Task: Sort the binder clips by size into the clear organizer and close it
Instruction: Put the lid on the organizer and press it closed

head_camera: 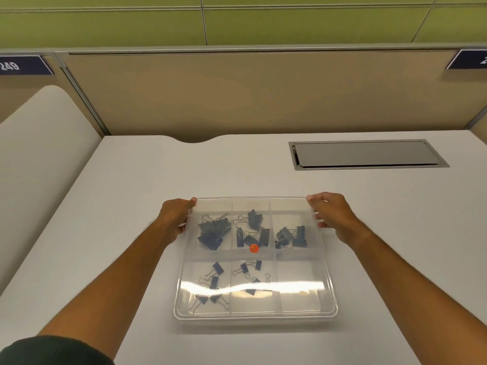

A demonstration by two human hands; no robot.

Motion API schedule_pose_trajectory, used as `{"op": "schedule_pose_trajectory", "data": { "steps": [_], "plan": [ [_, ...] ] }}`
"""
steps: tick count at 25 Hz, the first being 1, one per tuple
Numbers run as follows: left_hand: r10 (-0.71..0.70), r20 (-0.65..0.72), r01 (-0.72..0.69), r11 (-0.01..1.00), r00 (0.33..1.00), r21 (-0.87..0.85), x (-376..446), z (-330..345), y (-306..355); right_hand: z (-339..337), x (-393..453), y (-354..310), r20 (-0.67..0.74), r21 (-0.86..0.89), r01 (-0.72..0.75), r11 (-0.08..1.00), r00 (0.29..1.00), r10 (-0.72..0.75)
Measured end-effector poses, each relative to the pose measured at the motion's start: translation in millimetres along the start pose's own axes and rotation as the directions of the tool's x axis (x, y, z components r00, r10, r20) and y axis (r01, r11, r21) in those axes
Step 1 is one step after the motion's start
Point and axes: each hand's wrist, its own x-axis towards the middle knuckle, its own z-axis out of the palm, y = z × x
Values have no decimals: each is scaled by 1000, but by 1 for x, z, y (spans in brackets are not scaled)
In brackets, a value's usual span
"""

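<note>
1. White matte desk (147,180) carried the work; a beige partition and green wall panels stood behind it.
2. Nearest: the clear organizer (326,310), a square of glossy transparent plastic with rounded corners, lay flat between the two forearms, its near edge well short of the fingers.
3. A clear lid (297,275) covered the six compartments, with a glare band across its near half. Whether it was fully seated could not be told.
4. Binder clips (210,233), black bodies with wire loops, lay sorted: smaller ones in two near cells, larger in the three cells closest to the fingers. The near right cell looked bare.
5. Left hand (175,218) gripped the far left corner, thumb on top of the lid, fingers curled under the rim.
6. Right hand (333,216) pinched the far right corner likewise; both hands equally near.
7. Judgement: closing turns on pressing downward at these far corners.
8. Farthest: a grey metal cable hatch (366,154), recessed.
</note>
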Motion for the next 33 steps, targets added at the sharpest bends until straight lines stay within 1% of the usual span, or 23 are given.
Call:
{"op": "schedule_pose_trajectory", "data": {
  "steps": [4, 8, 11, 13, 15, 17, 19, 21, 23, 25, 28, 33],
  "plan": [
    [41, -75, -37, 998, 996, 56, 1, 9, -2, 16, 27, 3, -87, 34, -81, 996, 993, 83],
    [103, -146, -85, 989, 984, 124, 3, 18, -9, 19, 32, 8, -88, 15, -111, 994, 990, 112],
    [131, -181, -115, 989, 975, 95, 4, 20, -16, 22, 33, 11, -83, 14, -90, 996, 992, 91],
    [150, -202, -134, 987, 968, 93, 2, 22, -17, 23, 35, 8, -103, -8, -78, 997, 992, 77],
    [190, -221, -163, 977, 957, 135, 2, 23, -18, 24, 36, 4, -144, -84, -45, 995, 989, 32],
    [219, -230, -183, 969, 948, 166, -2, 23, -13, 28, 38, -2, -153, -182, 22, 983, 987, -50],
    [254, -209, -205, 951, 945, 231, -1, 23, -4, 38, 38, -10, -81, -263, 77, 962, 992, -102],
    [286, -129, -226, 908, 949, 352, 1, 28, 4, 54, 38, -17, -6, -394, 98, 914, 994, -110],
    [282, -53, -221, 843, 958, 490, 2, 36, 7, 68, 36, -22, 19, -531, 79, 843, 996, -82],
    [266, -27, -202, 789, 963, 581, 3, 40, 5, 75, 37, -23, 14, -608, 43, 793, 999, -43],
    [265, -30, -195, 776, 964, 600, 3, 40, 3, 76, 38, -21, 8, -630, 29, 776, 999, -31],
    [284, -38, -203, 766, 958, 610, 2, 41, -1, 76, 36, -18, -1, -648, 57, 760, 997, -76]
  ]
}}
